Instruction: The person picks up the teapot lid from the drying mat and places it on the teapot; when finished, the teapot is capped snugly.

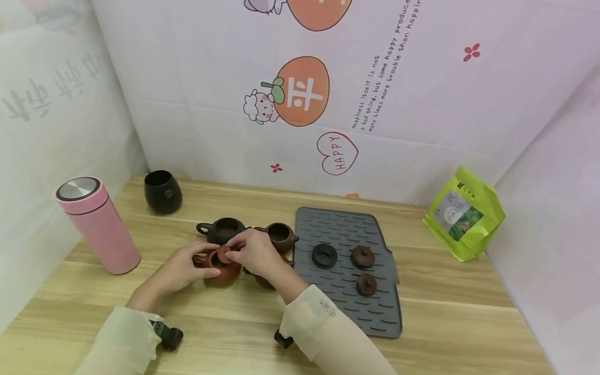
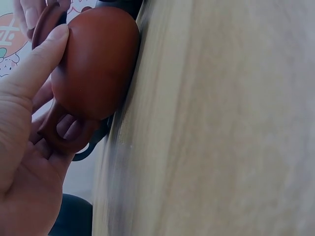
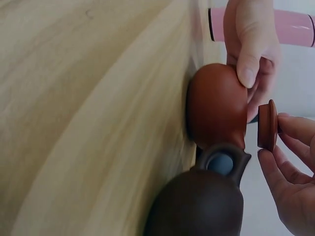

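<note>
A reddish-brown clay teapot [image 1: 226, 276] stands on the wooden table in front of me. My left hand [image 1: 181, 269] steadies it from the handle side, the thumb on its shoulder near the rim and the fingers around the far side. Between thumb and fingertips, my right hand [image 1: 259, 255] pinches the matching lid [image 3: 266, 126] by its knob. In the right wrist view that lid is tilted on edge, apart from the pot's mouth. Close by stand a black teapot [image 1: 213, 233], a brown teapot [image 1: 289, 246] and a dark brown teapot [image 3: 197, 206], partly hidden by my right forearm in the head view.
A grey drying mat [image 1: 342, 316] to the right bears a black lid [image 1: 324, 256] and two brown lids, one farther back [image 1: 362, 257]. Around the edges stand a pink thermos [image 1: 100, 229], a dark cup [image 1: 163, 193] and a green bag [image 1: 475, 227].
</note>
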Demonstrator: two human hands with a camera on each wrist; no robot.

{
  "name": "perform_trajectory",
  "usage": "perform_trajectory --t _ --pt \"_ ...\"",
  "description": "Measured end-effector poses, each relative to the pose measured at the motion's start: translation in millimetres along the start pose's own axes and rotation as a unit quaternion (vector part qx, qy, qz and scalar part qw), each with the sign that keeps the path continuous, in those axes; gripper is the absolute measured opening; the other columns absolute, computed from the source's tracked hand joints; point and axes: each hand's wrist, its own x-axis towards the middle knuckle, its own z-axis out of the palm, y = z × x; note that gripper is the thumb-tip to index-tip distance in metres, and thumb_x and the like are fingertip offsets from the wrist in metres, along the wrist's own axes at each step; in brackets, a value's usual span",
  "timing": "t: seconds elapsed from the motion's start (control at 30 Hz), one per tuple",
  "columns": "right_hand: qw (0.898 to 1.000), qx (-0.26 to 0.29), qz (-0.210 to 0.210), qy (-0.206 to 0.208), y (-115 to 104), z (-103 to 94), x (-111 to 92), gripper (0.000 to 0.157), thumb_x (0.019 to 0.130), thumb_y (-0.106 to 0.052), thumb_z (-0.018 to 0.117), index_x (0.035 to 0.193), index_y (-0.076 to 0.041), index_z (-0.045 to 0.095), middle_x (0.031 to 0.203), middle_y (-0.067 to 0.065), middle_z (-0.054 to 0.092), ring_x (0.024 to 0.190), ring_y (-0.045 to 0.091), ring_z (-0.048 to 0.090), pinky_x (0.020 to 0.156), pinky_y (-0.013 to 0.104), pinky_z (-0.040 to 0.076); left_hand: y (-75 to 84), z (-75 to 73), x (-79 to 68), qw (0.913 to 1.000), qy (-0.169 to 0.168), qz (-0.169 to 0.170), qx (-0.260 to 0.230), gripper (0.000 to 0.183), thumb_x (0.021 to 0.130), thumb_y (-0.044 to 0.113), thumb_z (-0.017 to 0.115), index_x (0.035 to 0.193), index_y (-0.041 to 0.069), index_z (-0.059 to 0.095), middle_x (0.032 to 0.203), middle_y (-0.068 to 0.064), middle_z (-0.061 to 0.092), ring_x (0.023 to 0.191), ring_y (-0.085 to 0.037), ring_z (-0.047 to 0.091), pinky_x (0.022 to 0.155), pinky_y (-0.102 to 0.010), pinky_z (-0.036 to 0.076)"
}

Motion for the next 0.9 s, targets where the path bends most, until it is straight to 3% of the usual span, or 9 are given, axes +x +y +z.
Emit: perform_trajectory --t 0.4,0.9 --pt "0.999 -0.044 -0.026 0.014 -3.3 14.8 2.8 0.016 0.089 -0.024 0.075 0.103 -0.018 0.077 0.104 -0.004 0.065 0.095 0.012 0.06 0.073 0.02 0.049 -0.7 2.8 1.3 0.9999 0.007 0.008 -0.009 0.055 0.083 0.025 0.08 0.129 0.002 0.06 0.12 -0.012 0.061 0.102 -0.026 0.062 0.083 -0.036 0.051" --pt "0.993 -0.085 -0.07 0.036 2.1 29.0 3.2 0.017 0.091 -0.02 0.072 0.106 -0.014 0.076 0.11 0.0 0.069 0.105 0.011 0.062 0.083 0.019 0.048 -2.8 2.7 -1.2 0.9999 0.013 0.007 -0.002 0.057 0.083 0.029 0.08 0.13 0.002 0.06 0.122 -0.013 0.061 0.103 -0.026 0.062 0.085 -0.041 0.051"
